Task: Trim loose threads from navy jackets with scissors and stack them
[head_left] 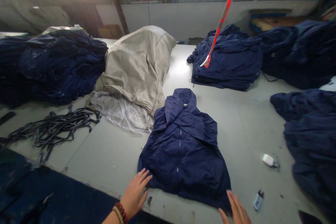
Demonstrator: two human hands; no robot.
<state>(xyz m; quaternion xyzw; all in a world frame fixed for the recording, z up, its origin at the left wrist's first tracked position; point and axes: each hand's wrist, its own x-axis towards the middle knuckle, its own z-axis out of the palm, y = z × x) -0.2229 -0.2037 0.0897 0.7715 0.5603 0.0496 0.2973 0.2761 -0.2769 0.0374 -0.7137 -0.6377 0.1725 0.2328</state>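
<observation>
A navy hooded jacket [183, 147] lies flat and face up on the grey table [110, 154], hood pointing away from me. My left hand [135, 193] hovers open just off the jacket's lower left corner, fingers stretched out, beaded bracelets on the wrist. My right hand [236, 210] is open too, its fingertips at the jacket's lower right hem. Neither hand holds anything.
Piles of navy jackets lie at the left [52, 63], back right [228, 59] and right [312, 136]. A beige sack [136, 66] over clear plastic sits behind the jacket. Dark straps [52, 129] lie at left. A small white object [268, 160] and small bottle [258, 200] rest at right. A red-white ribbon [223, 17] hangs overhead.
</observation>
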